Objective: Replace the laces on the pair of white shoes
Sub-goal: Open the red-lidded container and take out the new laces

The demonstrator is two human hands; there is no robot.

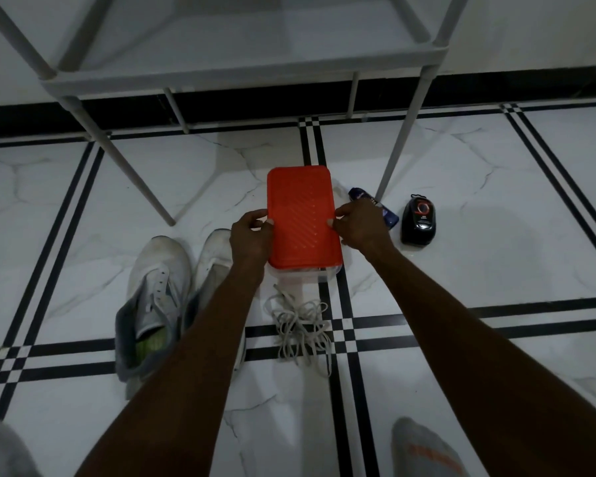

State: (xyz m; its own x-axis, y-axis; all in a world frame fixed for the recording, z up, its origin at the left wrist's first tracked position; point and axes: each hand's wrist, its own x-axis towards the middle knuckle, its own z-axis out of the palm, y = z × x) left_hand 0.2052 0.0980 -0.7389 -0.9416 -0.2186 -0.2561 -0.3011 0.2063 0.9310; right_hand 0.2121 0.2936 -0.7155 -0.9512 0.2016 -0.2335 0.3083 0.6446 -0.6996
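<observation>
Your left hand (250,235) holds the left long edge of the orange lid (303,216). Its fingers curl around the rim and the thumb presses on top. Your right hand (358,228) does the same on the right long edge. So each grip is closed on the lid, one on each side, about halfway along it.

The lid sits on a clear box (303,274) on the floor (461,160). You can only see the near wall of the box under the lid. There is something pale inside, but you cannot tell what it is. It may be the new laces.

The step in hand looks like taking the lid off. To do it well, lift both sides at the same time so the lid stays flat. If it sticks, pull up one corner first, then the other. Keep the box down on the floor so it does not jump and spill.

The pair of white shoes (159,287) lies just left of the box, under your left arm. The eyelets you can see have no lace in them. A loose pile of white laces (300,325) lies on the floor just in front of the box. Do not mix these up with what is in the box.

On the right, a blue tube (375,208) touches your right hand, and a black shoe polish sponge (418,218) sits near it. A grey rack (241,74) stands behind the box.
</observation>
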